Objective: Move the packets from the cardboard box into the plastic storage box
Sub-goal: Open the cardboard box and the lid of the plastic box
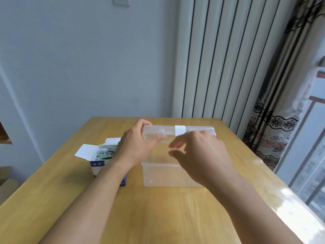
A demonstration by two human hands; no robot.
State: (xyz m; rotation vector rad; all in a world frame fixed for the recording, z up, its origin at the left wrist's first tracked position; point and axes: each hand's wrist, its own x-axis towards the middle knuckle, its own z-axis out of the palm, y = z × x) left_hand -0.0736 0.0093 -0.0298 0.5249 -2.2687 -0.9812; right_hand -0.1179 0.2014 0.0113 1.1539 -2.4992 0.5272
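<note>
Clear plastic storage box (165,173) stands mid-bench, its lid (179,130) raised upright. To its left, the open cardboard box (98,164) holds green-and-white packets (103,154).

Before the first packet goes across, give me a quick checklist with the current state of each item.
1. Clear plastic storage box lid raised: ok, it stands open at the back.
2. Left hand holding the lid's left end: ok.
3. Right hand free: cannot tell, blurred in motion.
4. White and blue cardboard box open: ok, flaps up.
5. Green and white packets still inside it: ok.
6. Storage box empty: ok, nothing visible inside.
</note>
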